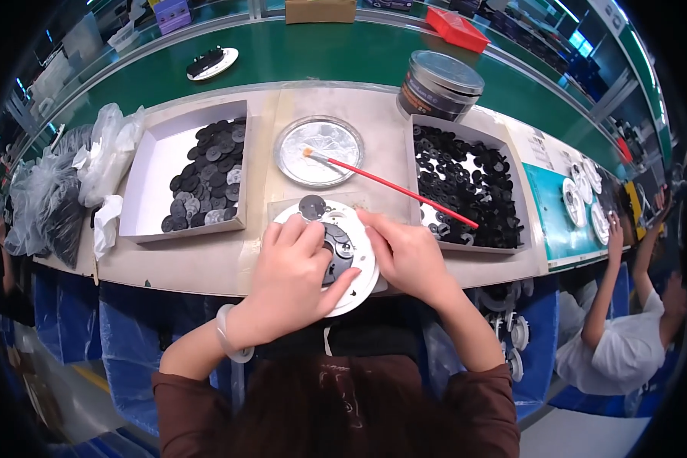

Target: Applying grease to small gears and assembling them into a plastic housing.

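Observation:
A white round plastic base (366,286) with dark gears (336,237) mounted on it is between my hands at the table's near edge. My left hand (286,267) lies over its left side, fingers curled down onto it and thumb stretched across its lower part. What lies under those fingertips is hidden. At the right rim, my right hand (404,256) grips the base between thumb and bent fingers. Just beyond my left fingertips sits a dark round gear (311,206) at the base's far edge. Farther off, a brush with a red handle (404,193) rests across a round metal lid (288,164) and the right-hand box.
To the left stands a white box (149,179) of dark discs, beside clear plastic bags (107,156). A box (523,202) of small black parts lies right, with a metal tin (439,84) behind it. Another white assembly (214,65) sits on the green surface. A co-worker's hand (615,237) works far right.

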`<act>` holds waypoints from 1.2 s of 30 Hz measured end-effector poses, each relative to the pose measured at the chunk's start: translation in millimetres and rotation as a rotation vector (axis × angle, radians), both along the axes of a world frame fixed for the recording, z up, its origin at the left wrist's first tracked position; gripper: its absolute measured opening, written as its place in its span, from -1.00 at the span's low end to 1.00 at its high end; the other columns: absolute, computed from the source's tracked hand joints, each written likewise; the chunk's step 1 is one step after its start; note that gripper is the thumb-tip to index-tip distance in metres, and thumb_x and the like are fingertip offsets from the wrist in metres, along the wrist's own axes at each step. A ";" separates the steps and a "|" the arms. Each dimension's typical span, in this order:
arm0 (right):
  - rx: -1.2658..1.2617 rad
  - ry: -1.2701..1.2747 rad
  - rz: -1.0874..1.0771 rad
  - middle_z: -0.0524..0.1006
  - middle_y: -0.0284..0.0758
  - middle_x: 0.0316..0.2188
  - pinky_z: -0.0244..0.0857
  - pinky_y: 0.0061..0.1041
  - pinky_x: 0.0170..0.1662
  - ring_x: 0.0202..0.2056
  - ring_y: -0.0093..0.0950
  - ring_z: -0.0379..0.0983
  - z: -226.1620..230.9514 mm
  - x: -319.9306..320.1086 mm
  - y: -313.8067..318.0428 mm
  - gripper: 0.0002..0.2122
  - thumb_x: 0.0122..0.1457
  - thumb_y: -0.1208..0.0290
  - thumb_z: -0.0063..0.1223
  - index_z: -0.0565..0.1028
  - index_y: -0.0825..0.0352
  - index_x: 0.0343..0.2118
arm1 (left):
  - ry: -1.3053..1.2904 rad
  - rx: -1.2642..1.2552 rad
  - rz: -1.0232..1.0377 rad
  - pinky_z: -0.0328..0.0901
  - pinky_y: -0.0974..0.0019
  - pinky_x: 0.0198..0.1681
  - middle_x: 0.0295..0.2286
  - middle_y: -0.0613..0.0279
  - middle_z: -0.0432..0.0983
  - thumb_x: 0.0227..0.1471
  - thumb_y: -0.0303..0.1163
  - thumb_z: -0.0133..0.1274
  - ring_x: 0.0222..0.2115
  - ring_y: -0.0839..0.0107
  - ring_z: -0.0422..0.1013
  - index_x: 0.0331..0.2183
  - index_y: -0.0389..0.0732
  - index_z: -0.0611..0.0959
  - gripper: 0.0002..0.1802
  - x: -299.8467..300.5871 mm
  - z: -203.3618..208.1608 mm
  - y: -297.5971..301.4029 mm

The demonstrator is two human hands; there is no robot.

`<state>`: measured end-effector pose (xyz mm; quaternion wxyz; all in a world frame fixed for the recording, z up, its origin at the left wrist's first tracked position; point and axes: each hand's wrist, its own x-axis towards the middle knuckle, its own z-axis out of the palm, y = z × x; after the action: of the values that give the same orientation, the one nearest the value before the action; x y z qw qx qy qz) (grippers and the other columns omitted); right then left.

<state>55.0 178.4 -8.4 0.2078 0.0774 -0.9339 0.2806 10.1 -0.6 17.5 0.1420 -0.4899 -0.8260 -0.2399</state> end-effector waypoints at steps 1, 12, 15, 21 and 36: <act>0.028 0.006 0.020 0.46 -0.17 -0.60 0.27 -0.43 -0.56 -0.61 -0.27 0.41 1.3 -0.7 0.6 -0.77 0.00 0.52 -0.08 0.44 0.31 -0.23 | -0.003 -0.001 0.006 0.08 0.28 -0.35 -0.54 0.20 0.28 -0.27 -0.22 0.11 -0.42 0.28 0.20 -0.67 -0.32 0.52 -0.68 -0.3 -1.3 0.7; 0.222 0.070 0.125 0.48 -0.25 -0.59 0.28 -0.41 -0.44 -0.51 -0.32 0.41 59.3 -79.1 -27.4 -0.87 -0.06 0.44 0.01 0.52 0.28 -0.41 | 0.052 0.030 0.034 0.08 0.29 -0.37 -0.50 0.18 0.31 -0.23 -0.15 0.08 -0.40 0.30 0.21 -0.69 -0.31 0.54 -0.63 -2.7 -15.0 -1.1; 0.204 0.007 0.422 0.49 -0.27 -0.49 0.26 -0.41 -0.31 -0.39 -0.32 0.40 51.6 -129.5 -59.9 -0.84 -0.10 0.43 0.06 0.53 0.28 -0.39 | 0.061 0.072 0.029 0.08 0.29 -0.36 -0.50 0.18 0.32 -0.22 -0.15 0.07 -0.39 0.30 0.21 -0.69 -0.31 0.54 -0.63 -3.1 -16.3 -1.8; 0.680 -0.313 0.524 0.50 -0.30 -0.55 0.17 -0.34 -0.21 -0.40 -0.34 0.42 38.6 -179.1 -125.7 -0.85 -0.22 0.39 0.13 0.55 0.23 -0.49 | 0.040 0.104 0.020 0.08 0.28 -0.36 -0.50 0.16 0.31 -0.28 -0.18 0.12 -0.39 0.28 0.21 -0.68 -0.32 0.54 -0.66 -2.2 -16.4 -1.0; -0.399 -0.672 0.235 0.43 -0.43 -0.75 0.09 -0.74 -0.72 -0.74 -0.74 0.29 93.5 -76.0 -18.2 -0.79 0.07 0.39 -0.03 0.39 0.40 -0.62 | 0.089 0.335 0.168 0.11 0.22 -0.23 -0.33 0.11 0.28 -0.44 -0.18 0.28 -0.30 0.17 0.19 -0.36 -0.27 0.43 -0.43 6.2 -28.6 -8.8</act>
<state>-20.9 160.2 85.1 -0.1317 0.0457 -0.8619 0.4876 16.3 -9.4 -11.1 0.2776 -0.3988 -0.8054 -0.3396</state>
